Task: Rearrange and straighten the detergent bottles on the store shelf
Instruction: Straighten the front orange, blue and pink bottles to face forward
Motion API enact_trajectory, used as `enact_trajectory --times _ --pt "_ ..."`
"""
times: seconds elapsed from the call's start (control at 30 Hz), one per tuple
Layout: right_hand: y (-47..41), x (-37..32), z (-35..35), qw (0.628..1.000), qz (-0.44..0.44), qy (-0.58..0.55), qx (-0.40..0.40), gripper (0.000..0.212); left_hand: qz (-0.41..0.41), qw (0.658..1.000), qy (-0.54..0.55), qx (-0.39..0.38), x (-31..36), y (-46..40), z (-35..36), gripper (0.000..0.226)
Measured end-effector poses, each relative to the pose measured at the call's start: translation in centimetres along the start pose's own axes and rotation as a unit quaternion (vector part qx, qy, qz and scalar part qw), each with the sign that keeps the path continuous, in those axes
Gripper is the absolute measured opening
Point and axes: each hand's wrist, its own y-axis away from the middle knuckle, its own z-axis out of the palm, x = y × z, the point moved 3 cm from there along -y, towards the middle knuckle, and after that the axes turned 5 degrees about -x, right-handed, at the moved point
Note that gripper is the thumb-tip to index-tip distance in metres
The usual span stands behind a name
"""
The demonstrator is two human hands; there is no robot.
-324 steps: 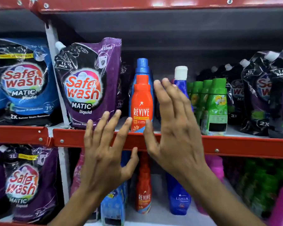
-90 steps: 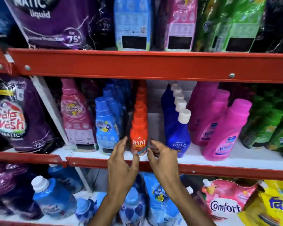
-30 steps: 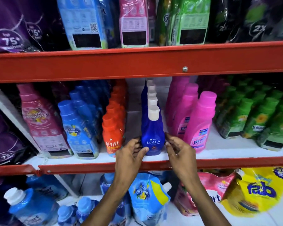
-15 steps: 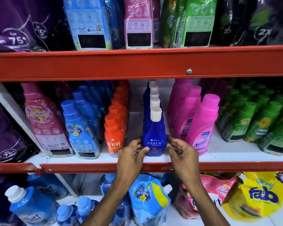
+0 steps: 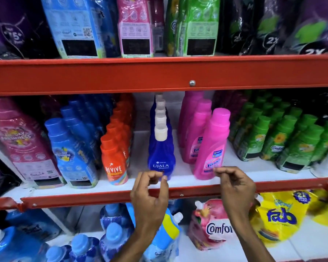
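Now both hands have let go: the left hand (image 5: 150, 188) and right hand (image 5: 235, 184) curl empty near the dark blue white-capped Ujala bottle (image 5: 161, 157), standing squared at the red-edged shelf (image 5: 102, 197) front; pink Vanish bottle (image 5: 211, 148) probably next.

1. Two bare forearms rose from the bottom edge of the frame, one at lower centre, the other at lower right.
2. No sleeve, cuff or glove covered either forearm in the part that showed; both were bare from the frame edge up to the wrist.
3. The left hand (image 5: 150, 193) sat at lower centre of the frame and was bare, with no ring, band or watch to be seen on it.
4. The right hand (image 5: 235, 188) sat right of centre and was likewise bare, its wrist unadorned.
5. Short, plain fingernails showed on the left hand's fingertips (image 5: 165, 178); no polish could be made out.
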Motion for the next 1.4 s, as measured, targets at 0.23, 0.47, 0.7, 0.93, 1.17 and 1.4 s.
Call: enact_trajectory --times 0.23,0.47,0.7,0.93,1.17,1.4 --pt "-5.3 1.9 -2.0 0.972 0.049 0.165 -0.162 0.041 -0.034 0.987 -0.019 -0.157 2.2 -0.5 7.1 0.03" --pt "-5.8 1.4 -1.9 0.951 0.031 0.174 -0.254 0.037 -0.013 0.976 -0.11 -0.187 1.7 -0.8 9.4 0.048" --pt "-5.9 1.9 -2.0 0.95 0.05 0.126 -0.281 0.031 -0.013 0.976 -0.126 -0.176 1.6 -0.6 9.4 0.033" --pt "-5.9 2.2 -1.9 0.95 0.052 0.104 -0.289 0.031 -0.007 0.976 -0.127 -0.174 1.7 -0.6 9.4 0.036" --pt "-6.0 2.6 -1.8 0.948 0.062 0.077 -0.301 0.03 -0.01 0.976 -0.135 -0.173 1.5 -0.5 9.4 0.034" --pt "-6.0 2.6 -1.7 0.945 0.08 0.053 -0.313 0.031 -0.033 0.974 -0.138 -0.174 1.3 -0.5 9.3 0.032"
